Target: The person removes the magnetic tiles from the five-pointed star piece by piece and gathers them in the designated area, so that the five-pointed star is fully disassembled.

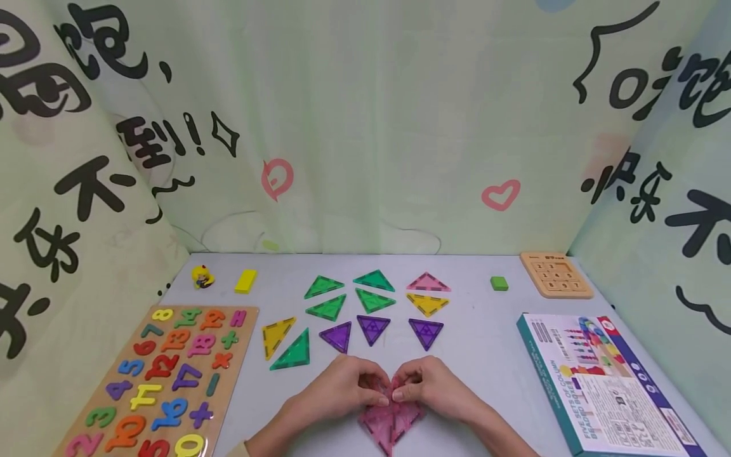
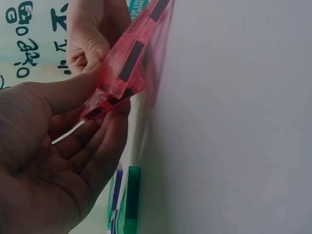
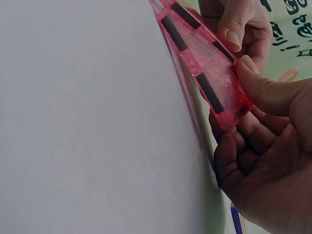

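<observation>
Both hands meet at the table's near middle over a stack of clear pink magnetic triangle tiles (image 1: 391,422). My left hand (image 1: 348,387) pinches the pink tiles (image 2: 119,73) between thumb and fingers at one corner. My right hand (image 1: 425,384) pinches the same pink tiles (image 3: 209,80) from the other side, thumb on top. The tiles are tilted up off the grey table (image 1: 485,343). Black magnet strips show along their edges in both wrist views.
Green, yellow, purple and pink triangle tiles (image 1: 371,308) lie spread beyond the hands. A wooden number puzzle board (image 1: 165,374) lies left, a toy box (image 1: 605,381) right. At the back: a yellow figure (image 1: 202,277), yellow block (image 1: 246,280), green block (image 1: 499,283), small wooden puzzle (image 1: 555,275).
</observation>
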`<action>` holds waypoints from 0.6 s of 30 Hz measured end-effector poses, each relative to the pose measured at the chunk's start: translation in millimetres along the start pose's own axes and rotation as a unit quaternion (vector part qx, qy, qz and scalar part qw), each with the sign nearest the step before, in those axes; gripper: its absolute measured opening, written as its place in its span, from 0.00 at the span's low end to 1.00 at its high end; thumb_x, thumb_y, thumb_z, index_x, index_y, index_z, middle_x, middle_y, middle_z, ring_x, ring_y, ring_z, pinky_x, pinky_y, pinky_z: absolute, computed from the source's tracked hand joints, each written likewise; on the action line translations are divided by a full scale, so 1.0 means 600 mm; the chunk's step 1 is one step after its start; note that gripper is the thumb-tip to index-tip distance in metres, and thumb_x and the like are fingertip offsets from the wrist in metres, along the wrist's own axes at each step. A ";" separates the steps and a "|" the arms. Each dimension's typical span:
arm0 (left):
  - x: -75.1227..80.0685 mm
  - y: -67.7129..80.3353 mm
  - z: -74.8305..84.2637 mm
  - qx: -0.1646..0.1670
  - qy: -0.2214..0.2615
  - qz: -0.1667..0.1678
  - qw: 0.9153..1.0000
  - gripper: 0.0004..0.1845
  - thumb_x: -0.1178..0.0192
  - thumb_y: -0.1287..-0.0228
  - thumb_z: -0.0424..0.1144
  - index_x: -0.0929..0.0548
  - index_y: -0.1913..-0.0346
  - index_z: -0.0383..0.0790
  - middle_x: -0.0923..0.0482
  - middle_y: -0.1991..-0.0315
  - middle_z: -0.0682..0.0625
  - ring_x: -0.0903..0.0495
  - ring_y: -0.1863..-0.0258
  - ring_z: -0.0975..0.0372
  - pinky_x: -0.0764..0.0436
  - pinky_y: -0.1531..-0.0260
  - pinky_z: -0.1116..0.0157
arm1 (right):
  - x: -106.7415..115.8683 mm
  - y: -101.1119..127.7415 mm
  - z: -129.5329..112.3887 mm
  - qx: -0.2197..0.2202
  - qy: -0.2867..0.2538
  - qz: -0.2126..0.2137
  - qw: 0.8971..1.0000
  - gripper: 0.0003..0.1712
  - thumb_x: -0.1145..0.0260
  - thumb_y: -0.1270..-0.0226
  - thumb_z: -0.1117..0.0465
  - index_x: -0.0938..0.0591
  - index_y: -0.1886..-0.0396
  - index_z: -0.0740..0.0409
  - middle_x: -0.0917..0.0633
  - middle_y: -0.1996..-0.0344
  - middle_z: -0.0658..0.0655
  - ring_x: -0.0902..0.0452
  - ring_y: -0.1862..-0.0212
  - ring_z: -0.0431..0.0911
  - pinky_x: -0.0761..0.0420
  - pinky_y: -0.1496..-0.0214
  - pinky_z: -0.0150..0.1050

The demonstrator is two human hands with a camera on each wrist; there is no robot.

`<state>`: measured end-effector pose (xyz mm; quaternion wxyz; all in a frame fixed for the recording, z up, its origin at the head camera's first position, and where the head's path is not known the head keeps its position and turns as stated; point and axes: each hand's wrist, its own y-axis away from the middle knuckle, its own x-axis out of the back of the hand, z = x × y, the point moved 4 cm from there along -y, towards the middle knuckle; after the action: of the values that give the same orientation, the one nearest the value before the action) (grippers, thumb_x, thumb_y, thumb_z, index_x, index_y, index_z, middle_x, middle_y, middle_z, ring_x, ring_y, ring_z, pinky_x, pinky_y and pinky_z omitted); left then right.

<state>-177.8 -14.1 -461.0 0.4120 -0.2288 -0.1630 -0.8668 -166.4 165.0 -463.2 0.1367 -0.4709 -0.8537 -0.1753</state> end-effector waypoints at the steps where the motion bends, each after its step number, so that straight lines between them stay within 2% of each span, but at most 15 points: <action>1: 0.000 0.001 0.000 0.002 0.001 0.000 1.000 0.06 0.27 0.44 0.44 0.12 0.64 0.54 0.19 0.75 0.64 0.25 0.74 0.73 0.24 0.71 0.74 | 0.002 0.000 0.000 0.000 -0.002 0.002 1.000 0.08 0.29 0.38 0.56 0.13 0.65 0.57 0.16 0.76 0.50 0.27 0.73 0.34 0.25 0.69 0.29; 5: 0.000 0.003 0.001 0.014 0.003 0.001 1.000 0.05 0.27 0.44 0.43 0.12 0.65 0.54 0.20 0.76 0.62 0.26 0.76 0.72 0.25 0.73 0.73 | 0.012 0.000 -0.001 -0.006 -0.004 -0.011 1.000 0.09 0.33 0.33 0.59 0.12 0.58 0.57 0.13 0.68 0.53 0.24 0.68 0.36 0.23 0.64 0.29; 8: 0.001 0.004 0.000 0.024 0.001 0.000 1.000 0.04 0.27 0.44 0.43 0.13 0.66 0.55 0.21 0.76 0.61 0.27 0.77 0.71 0.27 0.74 0.73 | 0.036 0.005 -0.004 -0.016 0.005 -0.019 1.000 0.13 0.38 0.29 0.62 0.14 0.50 0.58 0.12 0.58 0.56 0.24 0.60 0.41 0.23 0.57 0.32; 12: 0.001 0.005 -0.002 0.029 -0.001 -0.003 1.000 0.04 0.27 0.43 0.43 0.13 0.66 0.55 0.21 0.76 0.61 0.27 0.77 0.70 0.27 0.73 0.73 | 0.094 0.017 -0.006 -0.051 0.066 0.028 0.996 0.17 0.42 0.28 0.65 0.16 0.44 0.61 0.14 0.49 0.59 0.25 0.52 0.47 0.25 0.51 0.40; 14: -0.001 0.004 -0.002 0.031 -0.001 -0.004 1.000 0.04 0.28 0.43 0.44 0.13 0.66 0.55 0.21 0.76 0.61 0.27 0.76 0.70 0.27 0.73 0.73 | 0.129 0.022 -0.001 -0.076 0.120 0.076 0.987 0.17 0.43 0.29 0.66 0.17 0.44 0.61 0.15 0.48 0.61 0.24 0.50 0.49 0.24 0.48 0.45; 18: -0.005 0.000 0.000 0.020 -0.012 0.000 1.000 0.04 0.28 0.42 0.45 0.14 0.66 0.56 0.21 0.75 0.62 0.28 0.76 0.71 0.27 0.72 0.73 | 0.191 0.021 0.021 -0.122 0.200 0.168 0.958 0.17 0.43 0.29 0.68 0.17 0.45 0.62 0.16 0.48 0.65 0.25 0.53 0.51 0.22 0.52 0.46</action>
<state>-176.0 -12.4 -462.5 0.4142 -0.2310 -0.1853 -0.8607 -216.1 263.0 -426.7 0.2740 -0.5759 -0.6897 -0.3429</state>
